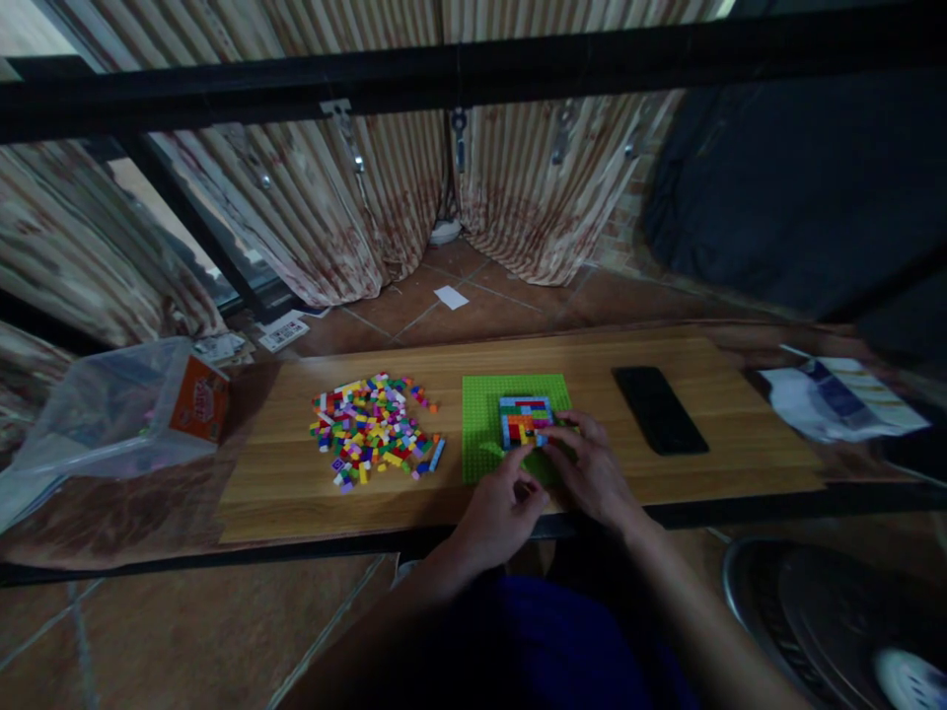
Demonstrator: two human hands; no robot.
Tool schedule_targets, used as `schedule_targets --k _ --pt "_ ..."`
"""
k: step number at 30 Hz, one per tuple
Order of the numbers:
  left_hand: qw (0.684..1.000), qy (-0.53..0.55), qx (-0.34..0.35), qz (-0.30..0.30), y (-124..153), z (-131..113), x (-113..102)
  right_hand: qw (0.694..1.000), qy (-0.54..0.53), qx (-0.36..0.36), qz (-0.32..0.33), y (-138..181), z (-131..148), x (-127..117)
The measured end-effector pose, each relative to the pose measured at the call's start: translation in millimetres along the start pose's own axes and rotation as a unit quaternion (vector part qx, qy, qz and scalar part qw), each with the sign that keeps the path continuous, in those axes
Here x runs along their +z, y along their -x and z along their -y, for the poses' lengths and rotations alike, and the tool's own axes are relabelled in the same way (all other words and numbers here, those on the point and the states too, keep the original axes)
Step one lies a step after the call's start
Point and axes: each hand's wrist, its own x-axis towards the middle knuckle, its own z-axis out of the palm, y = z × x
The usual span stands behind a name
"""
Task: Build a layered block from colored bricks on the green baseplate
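A low block of coloured toy bricks (527, 404), with light-blue sides and red, orange, yellow and green pieces inside, stands on a green studded baseplate (478, 404). My right hand (590, 461) has its bent fingers around the right side of this brick build, fingertips against its edge. My left hand (504, 505) is curled over the front of the baseplate, its index fingertip close to the build's front side. Whatever lies between the left fingers, if anything, is too small to make out. To the left spreads a loose pile of small toy bricks (377, 424) in many colours.
A black phone (658, 409) lies right of the baseplate on the wooden board (285, 503). At the far left stands a clear plastic bin (110, 404) with an orange label. A crumpled white packet (836, 399) lies at the far right. A dark metal bar (459, 74) crosses beyond the board.
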Motion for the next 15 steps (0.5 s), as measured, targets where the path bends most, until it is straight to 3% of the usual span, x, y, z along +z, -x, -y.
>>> schedule_targets --k 15 --pt "0.999 -0.037 -0.004 0.000 -17 9 18 0.978 -0.173 0.114 -0.034 -5 -9 -1"
